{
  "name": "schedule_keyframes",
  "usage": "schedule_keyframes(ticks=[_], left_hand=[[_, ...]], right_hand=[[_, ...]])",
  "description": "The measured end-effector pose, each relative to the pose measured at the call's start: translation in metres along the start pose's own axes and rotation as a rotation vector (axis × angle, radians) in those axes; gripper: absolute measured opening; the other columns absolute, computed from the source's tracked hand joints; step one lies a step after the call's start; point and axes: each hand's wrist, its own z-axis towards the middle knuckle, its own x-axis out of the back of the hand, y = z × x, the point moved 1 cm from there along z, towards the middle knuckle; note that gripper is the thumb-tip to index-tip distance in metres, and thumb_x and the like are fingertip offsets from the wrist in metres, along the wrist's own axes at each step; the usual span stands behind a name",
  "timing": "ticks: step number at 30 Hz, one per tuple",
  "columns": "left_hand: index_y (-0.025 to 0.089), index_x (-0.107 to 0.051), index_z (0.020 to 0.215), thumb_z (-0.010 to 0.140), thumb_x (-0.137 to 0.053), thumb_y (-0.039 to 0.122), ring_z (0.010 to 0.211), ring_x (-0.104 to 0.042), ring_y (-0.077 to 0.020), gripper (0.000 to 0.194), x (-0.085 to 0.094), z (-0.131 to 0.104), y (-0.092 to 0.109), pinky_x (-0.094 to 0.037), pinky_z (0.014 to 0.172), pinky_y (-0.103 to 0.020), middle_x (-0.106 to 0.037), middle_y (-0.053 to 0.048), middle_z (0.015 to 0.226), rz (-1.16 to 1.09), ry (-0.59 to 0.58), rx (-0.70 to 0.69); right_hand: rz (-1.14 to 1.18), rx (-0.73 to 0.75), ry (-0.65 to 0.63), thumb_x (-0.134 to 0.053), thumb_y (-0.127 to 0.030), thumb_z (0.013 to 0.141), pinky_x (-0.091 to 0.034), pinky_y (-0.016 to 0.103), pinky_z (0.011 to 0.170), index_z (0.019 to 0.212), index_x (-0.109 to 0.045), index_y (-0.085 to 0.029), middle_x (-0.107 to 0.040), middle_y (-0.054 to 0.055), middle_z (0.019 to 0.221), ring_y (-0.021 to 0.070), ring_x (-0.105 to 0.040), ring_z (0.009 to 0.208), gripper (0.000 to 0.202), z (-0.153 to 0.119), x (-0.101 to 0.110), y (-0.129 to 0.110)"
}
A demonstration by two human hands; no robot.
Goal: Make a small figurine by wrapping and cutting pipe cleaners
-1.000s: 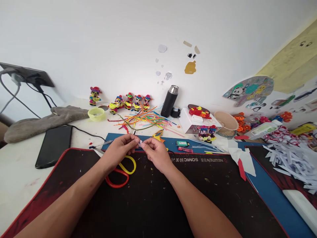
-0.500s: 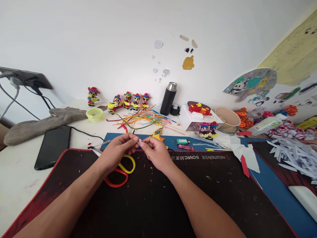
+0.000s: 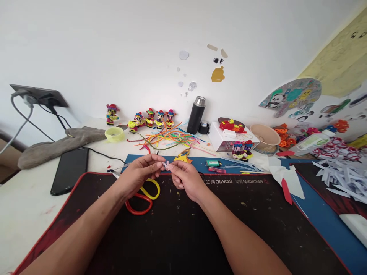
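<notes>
Between my two hands is a small pale, whitish piece (image 3: 165, 164), pinched from both sides; its exact shape is too small to tell. My left hand (image 3: 145, 169) holds its left side between thumb and fingers. From the right, my right hand (image 3: 185, 175) grips it with thumb and forefinger. Scissors with one red and one yellow handle loop (image 3: 139, 212) lie on the black mat (image 3: 172, 236), partly under my left hand and wrist. A yellow patterned piece (image 3: 182, 156) lies just behind my right hand.
Behind the hands are colourful fuzzy stems (image 3: 169, 138), small figures (image 3: 150, 118), a black flask (image 3: 196, 115) and a white box (image 3: 222, 139). A phone (image 3: 69, 171) lies left, a heap of white paper strips (image 3: 345, 177) right.
The view has shifted slightly, so the scene sits a little further right. My fingertips have parted slightly, and more of the pale piece shows between them.
</notes>
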Motion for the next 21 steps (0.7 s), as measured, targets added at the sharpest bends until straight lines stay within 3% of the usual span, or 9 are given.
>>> schedule_keyframes(ticks=[21], left_hand=[[0.019,-0.074,0.084,0.063,-0.098,0.054,0.064,-0.056,-0.0124,0.047,-0.0009,0.0024,-0.0004,-0.045,0.06,-0.024,-0.068,0.0,0.075,0.062,-0.004,0.001]], right_hand=[[-0.058,0.03,-0.009,-0.082,-0.055,0.08,-0.018,0.022,0.042,0.089,-0.062,-0.019,-0.044,-0.011,0.053,0.0057,-0.029,0.043,0.042,0.0002,-0.0004,0.0019]])
